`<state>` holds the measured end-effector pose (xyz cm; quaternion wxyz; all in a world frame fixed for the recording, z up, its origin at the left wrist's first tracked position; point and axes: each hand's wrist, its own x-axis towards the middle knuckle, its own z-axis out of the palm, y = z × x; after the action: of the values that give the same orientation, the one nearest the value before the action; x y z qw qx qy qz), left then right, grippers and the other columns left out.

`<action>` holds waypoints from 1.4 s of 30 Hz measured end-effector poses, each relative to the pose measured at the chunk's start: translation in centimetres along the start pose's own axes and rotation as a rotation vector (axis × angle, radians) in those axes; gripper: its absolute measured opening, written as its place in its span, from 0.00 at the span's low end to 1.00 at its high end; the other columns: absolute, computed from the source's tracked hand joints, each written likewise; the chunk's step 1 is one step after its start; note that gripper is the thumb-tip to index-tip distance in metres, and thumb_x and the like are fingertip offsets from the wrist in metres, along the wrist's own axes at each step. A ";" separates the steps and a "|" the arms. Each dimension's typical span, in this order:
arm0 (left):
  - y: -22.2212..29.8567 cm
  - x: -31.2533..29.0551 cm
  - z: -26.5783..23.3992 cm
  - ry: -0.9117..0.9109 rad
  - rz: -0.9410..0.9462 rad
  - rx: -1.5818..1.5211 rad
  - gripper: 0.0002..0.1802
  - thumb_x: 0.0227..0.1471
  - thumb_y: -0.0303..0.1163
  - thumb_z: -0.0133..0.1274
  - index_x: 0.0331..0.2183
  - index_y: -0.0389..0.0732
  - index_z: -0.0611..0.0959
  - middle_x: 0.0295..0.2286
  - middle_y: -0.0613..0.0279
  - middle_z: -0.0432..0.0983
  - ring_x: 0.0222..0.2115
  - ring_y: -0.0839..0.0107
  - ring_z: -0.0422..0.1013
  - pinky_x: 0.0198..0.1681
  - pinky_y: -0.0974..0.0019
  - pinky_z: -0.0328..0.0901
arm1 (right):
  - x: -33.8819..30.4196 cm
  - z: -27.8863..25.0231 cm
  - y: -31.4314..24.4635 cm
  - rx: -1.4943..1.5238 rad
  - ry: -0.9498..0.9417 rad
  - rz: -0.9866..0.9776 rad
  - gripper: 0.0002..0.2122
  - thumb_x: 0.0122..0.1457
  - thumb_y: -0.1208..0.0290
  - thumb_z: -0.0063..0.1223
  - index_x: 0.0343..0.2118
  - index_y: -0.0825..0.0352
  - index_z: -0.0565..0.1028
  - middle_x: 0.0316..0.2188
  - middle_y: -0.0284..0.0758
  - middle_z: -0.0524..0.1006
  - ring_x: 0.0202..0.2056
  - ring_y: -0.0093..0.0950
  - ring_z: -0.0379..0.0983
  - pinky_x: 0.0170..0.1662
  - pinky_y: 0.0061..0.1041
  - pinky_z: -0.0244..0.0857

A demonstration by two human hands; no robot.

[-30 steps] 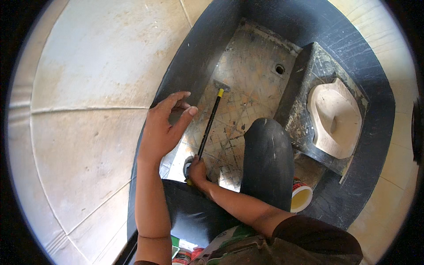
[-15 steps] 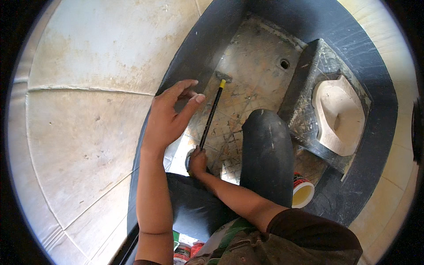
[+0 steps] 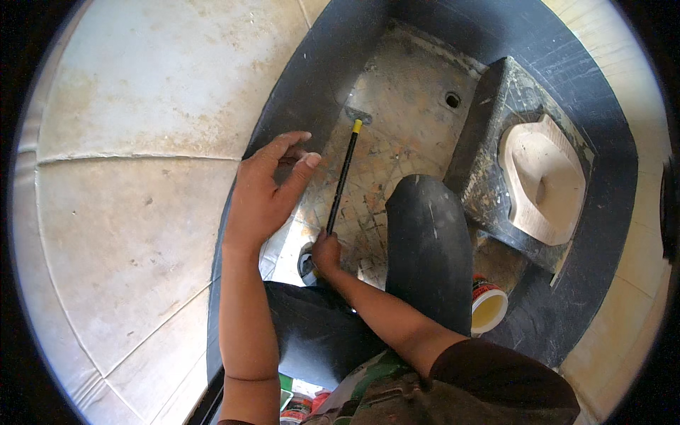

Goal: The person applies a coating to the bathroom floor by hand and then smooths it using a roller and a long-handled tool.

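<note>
My right hand [image 3: 326, 255] is closed round the lower part of a long black pole [image 3: 342, 185] with a yellow collar near its far end. A grey head [image 3: 358, 115], whose kind I cannot make out, is on that end and rests at the floor near the dark wall. My left hand [image 3: 261, 195] is raised beside the dark-coated wall. Its fingers are bent, the thumb stands apart, and nothing is in it.
A pale squat toilet [image 3: 545, 180] sits in a raised, paint-flecked block [image 3: 489, 142] at the right. The stained tiled floor [image 3: 397, 152] has a drain hole [image 3: 452, 100]. A tub of yellowish liquid [image 3: 489, 312] stands by my knee [image 3: 428, 234]; several red containers [image 3: 301, 407] are below.
My right hand has shifted slightly right and up, and the pole has become a little more upright. The left hand is slightly lower, still empty.
</note>
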<state>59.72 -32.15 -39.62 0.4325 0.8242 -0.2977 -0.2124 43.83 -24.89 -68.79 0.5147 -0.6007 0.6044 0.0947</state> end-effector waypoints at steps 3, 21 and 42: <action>0.1 -0.2 -0.1 -0.004 0.032 0.037 0.20 0.53 0.36 0.58 0.45 0.33 0.79 0.32 0.49 0.80 0.35 0.62 0.77 0.40 0.64 0.69 | -0.2 1.2 -0.3 0.053 0.030 0.013 0.22 0.65 0.57 0.39 0.36 0.79 0.70 0.29 0.63 0.75 0.36 0.59 0.73 0.39 0.51 0.67; -3.6 -1.0 1.9 -0.343 -0.354 0.356 0.32 0.57 0.57 0.45 0.49 0.39 0.77 0.44 0.44 0.76 0.47 0.50 0.72 0.51 0.54 0.64 | 0.9 -2.6 -2.2 0.004 -0.274 -0.142 0.24 0.65 0.57 0.40 0.46 0.82 0.62 0.36 0.61 0.75 0.39 0.54 0.75 0.42 0.47 0.68; -18.1 -20.1 12.9 -0.353 -1.076 0.047 0.46 0.59 0.64 0.30 0.39 0.25 0.79 0.38 0.32 0.75 0.42 0.44 0.73 0.48 0.51 0.65 | 10.6 1.0 -1.6 -0.258 -0.045 -0.181 0.30 0.56 0.73 0.53 0.54 0.81 0.48 0.42 0.60 0.71 0.43 0.47 0.74 0.48 0.38 0.69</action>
<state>42.73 -17.97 -59.87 0.1887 0.8212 0.0918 -0.5307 48.38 -31.22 -76.23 0.4531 -0.7116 0.5189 0.1382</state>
